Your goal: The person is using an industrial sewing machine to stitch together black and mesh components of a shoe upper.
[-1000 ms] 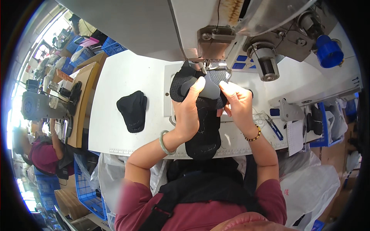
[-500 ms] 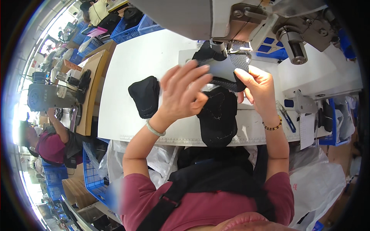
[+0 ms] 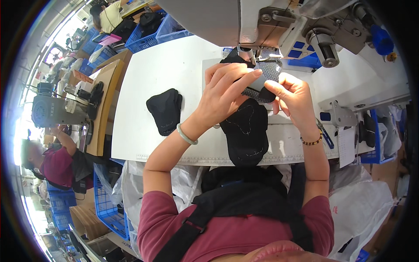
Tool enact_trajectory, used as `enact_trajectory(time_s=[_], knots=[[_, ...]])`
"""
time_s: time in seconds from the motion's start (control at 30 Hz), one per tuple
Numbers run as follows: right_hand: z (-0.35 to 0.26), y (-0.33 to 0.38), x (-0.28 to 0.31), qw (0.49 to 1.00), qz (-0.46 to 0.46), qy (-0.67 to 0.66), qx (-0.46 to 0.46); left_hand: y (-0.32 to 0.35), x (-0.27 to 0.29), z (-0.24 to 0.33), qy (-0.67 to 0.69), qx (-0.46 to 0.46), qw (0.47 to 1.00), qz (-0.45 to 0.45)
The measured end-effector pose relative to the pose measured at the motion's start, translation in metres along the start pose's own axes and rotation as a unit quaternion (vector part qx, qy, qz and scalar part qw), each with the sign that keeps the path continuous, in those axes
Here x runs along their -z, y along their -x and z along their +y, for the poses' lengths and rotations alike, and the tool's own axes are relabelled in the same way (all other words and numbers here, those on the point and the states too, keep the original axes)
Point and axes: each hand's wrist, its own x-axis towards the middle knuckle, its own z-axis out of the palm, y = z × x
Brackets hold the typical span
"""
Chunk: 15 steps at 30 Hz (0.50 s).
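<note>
L hand raised, grip pinched | R hand raised, grip pinched

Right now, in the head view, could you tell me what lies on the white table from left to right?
Small black fabric piece → left hand → grey mesh piece pinched by both hands → right hand → blue-handled tool near the table's right edge.
</note>
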Motion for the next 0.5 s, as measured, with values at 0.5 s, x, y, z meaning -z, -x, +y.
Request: enact_trajectory(time_s=[0.5], knots=[[0.0092, -0.0026, 0.0079, 0.994, -0.036, -0.094, -0.044, 0.0008, -0.0071, -0.0032, 0.013, 0.016, 1.0, 0.022]])
